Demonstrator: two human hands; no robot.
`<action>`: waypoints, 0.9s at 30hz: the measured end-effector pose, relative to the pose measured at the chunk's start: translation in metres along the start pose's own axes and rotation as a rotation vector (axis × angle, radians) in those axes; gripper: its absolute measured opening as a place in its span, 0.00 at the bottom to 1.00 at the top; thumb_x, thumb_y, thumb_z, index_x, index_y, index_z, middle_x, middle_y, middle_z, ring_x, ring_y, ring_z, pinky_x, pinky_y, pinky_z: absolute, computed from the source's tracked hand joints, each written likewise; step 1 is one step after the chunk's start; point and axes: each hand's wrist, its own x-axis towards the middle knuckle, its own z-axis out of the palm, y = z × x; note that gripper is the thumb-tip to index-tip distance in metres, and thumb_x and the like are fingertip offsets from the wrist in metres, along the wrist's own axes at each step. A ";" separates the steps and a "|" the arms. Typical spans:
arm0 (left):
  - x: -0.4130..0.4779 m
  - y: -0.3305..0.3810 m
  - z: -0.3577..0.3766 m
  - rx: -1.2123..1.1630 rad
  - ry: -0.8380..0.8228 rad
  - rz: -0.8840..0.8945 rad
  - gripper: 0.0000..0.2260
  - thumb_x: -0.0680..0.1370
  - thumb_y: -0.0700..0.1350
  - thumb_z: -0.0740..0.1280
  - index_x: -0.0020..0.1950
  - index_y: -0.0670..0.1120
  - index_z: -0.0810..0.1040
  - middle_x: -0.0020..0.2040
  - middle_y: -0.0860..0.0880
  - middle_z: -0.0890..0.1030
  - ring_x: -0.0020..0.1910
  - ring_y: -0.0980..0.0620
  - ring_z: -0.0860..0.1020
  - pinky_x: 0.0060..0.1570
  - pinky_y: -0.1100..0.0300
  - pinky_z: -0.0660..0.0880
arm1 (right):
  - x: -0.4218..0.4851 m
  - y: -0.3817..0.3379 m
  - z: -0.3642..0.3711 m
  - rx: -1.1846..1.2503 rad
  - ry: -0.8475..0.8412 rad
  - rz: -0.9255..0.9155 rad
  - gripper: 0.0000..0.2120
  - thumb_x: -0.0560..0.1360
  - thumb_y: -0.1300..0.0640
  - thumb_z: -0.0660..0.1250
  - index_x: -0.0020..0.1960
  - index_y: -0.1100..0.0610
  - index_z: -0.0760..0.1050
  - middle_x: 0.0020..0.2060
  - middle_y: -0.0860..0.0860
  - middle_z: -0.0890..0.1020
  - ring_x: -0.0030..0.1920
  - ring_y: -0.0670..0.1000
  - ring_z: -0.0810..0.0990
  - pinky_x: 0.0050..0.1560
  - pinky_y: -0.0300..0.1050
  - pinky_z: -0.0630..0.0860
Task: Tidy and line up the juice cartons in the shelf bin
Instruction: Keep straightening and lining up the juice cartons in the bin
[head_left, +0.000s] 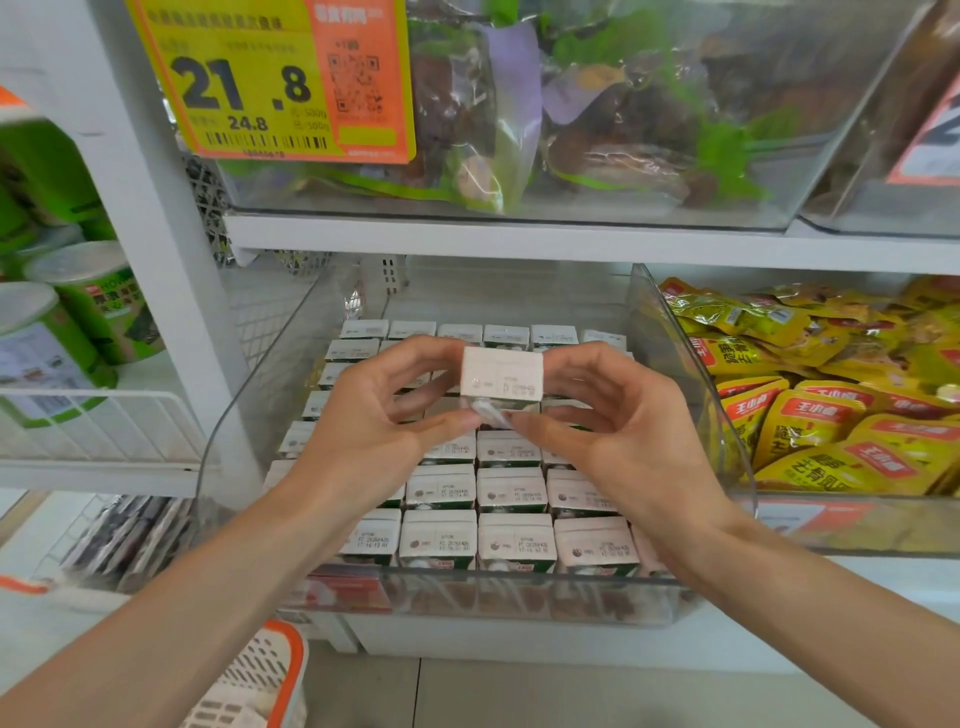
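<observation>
Shop shelf (883, 577), clear bin (244, 415) full of rowed cartons (511, 488). Held one carton (502, 379) above middle rows, pinched by left hand (363, 415) and right hand (623, 421). Probably light, stiff, dentable; grip side faces.

A shop: white shelves (519, 241) carry clear bins (675, 332) of packaged snacks (810, 415) under a yellow price tag (249, 88).

Price tag (270, 78) up-left of fingers (415, 351): "21.8", "24.8". Packs (831, 415) right of fingers: "王小卤". Carton (503, 374) between fingers: stamp illegible.
</observation>
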 end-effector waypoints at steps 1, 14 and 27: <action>0.000 0.000 0.000 0.003 0.007 0.003 0.21 0.68 0.44 0.79 0.57 0.61 0.84 0.60 0.62 0.85 0.62 0.61 0.82 0.61 0.59 0.78 | 0.000 0.001 0.000 0.007 0.000 -0.003 0.16 0.73 0.65 0.80 0.56 0.53 0.82 0.54 0.45 0.88 0.59 0.46 0.86 0.59 0.44 0.83; 0.000 0.001 0.005 -0.147 -0.035 -0.049 0.18 0.73 0.46 0.74 0.62 0.59 0.83 0.57 0.57 0.87 0.55 0.54 0.86 0.45 0.61 0.84 | 0.002 -0.006 0.001 0.303 -0.036 0.325 0.10 0.83 0.58 0.68 0.63 0.58 0.81 0.51 0.56 0.89 0.54 0.57 0.89 0.61 0.52 0.84; 0.000 0.001 0.005 0.142 -0.126 0.078 0.26 0.73 0.46 0.78 0.67 0.65 0.78 0.63 0.66 0.82 0.65 0.64 0.80 0.65 0.60 0.77 | 0.000 -0.007 -0.001 -0.001 -0.112 -0.011 0.26 0.68 0.59 0.84 0.64 0.52 0.81 0.59 0.42 0.87 0.64 0.42 0.83 0.67 0.37 0.78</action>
